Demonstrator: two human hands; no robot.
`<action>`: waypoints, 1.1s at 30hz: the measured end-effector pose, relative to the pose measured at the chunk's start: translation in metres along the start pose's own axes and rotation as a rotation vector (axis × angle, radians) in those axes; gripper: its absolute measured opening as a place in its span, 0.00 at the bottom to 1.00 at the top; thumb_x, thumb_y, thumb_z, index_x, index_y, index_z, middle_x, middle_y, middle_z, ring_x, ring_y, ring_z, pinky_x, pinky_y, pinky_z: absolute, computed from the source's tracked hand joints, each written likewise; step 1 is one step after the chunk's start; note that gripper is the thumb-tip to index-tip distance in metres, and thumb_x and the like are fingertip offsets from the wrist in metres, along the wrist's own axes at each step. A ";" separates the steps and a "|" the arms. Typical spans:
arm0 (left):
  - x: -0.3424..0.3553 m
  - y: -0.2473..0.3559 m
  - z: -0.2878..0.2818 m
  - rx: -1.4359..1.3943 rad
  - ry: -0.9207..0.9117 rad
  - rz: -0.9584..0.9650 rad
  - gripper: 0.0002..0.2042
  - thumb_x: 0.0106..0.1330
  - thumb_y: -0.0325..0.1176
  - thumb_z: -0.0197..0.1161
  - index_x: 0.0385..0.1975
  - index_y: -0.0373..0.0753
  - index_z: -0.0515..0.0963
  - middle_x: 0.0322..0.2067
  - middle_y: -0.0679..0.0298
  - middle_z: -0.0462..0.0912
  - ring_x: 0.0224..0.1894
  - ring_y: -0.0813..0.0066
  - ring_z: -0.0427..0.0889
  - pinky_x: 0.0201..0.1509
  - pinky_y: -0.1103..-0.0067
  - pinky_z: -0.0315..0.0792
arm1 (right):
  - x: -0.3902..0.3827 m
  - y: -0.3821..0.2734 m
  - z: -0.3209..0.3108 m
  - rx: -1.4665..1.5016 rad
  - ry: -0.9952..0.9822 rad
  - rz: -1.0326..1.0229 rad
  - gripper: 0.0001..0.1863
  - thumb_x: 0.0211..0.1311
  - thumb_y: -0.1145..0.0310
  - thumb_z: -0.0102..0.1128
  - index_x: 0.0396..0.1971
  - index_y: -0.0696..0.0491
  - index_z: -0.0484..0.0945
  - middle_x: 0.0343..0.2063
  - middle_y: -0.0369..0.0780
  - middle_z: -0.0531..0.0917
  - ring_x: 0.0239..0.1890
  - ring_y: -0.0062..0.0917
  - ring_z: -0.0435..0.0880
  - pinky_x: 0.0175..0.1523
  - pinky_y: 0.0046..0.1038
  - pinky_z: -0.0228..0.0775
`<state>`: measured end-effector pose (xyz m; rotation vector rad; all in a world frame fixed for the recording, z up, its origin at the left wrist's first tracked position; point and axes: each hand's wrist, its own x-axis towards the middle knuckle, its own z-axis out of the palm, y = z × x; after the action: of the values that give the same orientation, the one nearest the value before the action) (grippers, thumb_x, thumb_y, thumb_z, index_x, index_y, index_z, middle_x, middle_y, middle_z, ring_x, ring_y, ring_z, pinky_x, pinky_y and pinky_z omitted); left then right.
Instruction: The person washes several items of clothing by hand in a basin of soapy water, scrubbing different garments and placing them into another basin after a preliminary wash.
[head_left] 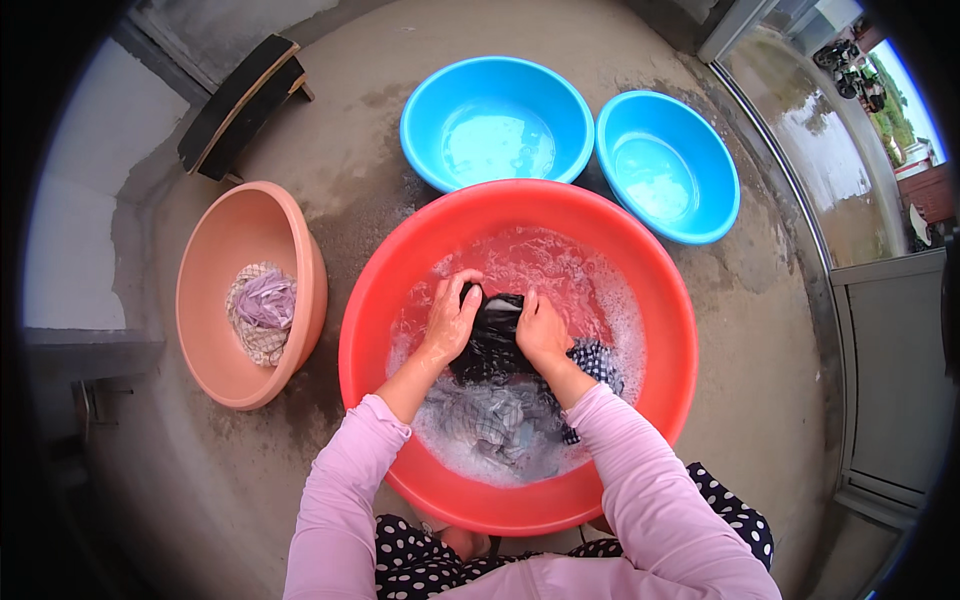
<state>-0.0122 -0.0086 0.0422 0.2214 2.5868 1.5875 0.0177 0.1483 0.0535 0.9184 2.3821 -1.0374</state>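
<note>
Over a large red basin (640, 440) of soapy water, my left hand (452, 322) and my right hand (540, 328) grip a wet black garment (493, 345) between them. Each hand is closed on one side of its upper edge, and a small pale patch shows between them. The garment's lower part hangs down toward the suds. Below it a grey checked cloth (480, 415) lies soaking, partly under water. A dark checked cloth (597, 362) floats beside my right wrist, partly hidden by my forearm.
A peach basin (215, 250) at the left holds a lilac cloth (268, 300) on a pale checked one. Two blue basins, one larger (425, 110) and one smaller (715, 150), stand beyond the red one. A dark low bench (245, 105) sits far left; a doorway sill (790, 190) runs along the right.
</note>
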 end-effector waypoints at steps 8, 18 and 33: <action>-0.001 -0.073 0.036 -0.365 0.093 -0.474 0.30 0.54 0.32 0.64 0.60 0.46 0.68 0.57 0.55 0.69 0.54 0.58 0.72 0.57 0.67 0.68 | -0.004 -0.005 0.029 0.055 0.093 -0.016 0.27 0.57 0.47 0.57 0.51 0.50 0.73 0.43 0.50 0.82 0.49 0.47 0.79 0.53 0.41 0.68; -0.004 -0.045 0.033 -0.987 0.036 -1.024 0.13 0.68 0.48 0.56 0.38 0.45 0.76 0.24 0.70 0.73 0.25 0.78 0.73 0.29 0.81 0.70 | -0.070 -0.027 0.025 0.087 0.071 -0.495 0.18 0.63 0.51 0.51 0.26 0.50 0.78 0.22 0.47 0.82 0.29 0.44 0.83 0.35 0.43 0.72; -0.005 -0.056 0.042 0.361 -0.074 -0.247 0.30 0.55 0.33 0.62 0.62 0.48 0.65 0.58 0.51 0.67 0.58 0.52 0.70 0.57 0.64 0.69 | 0.027 0.032 0.024 -0.033 0.150 -0.080 0.33 0.59 0.47 0.54 0.61 0.48 0.63 0.56 0.53 0.73 0.57 0.50 0.72 0.59 0.48 0.59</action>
<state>-0.0048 0.0021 -0.0266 -0.0149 2.6979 1.0092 0.0233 0.1576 0.0062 0.9258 2.5701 -0.9862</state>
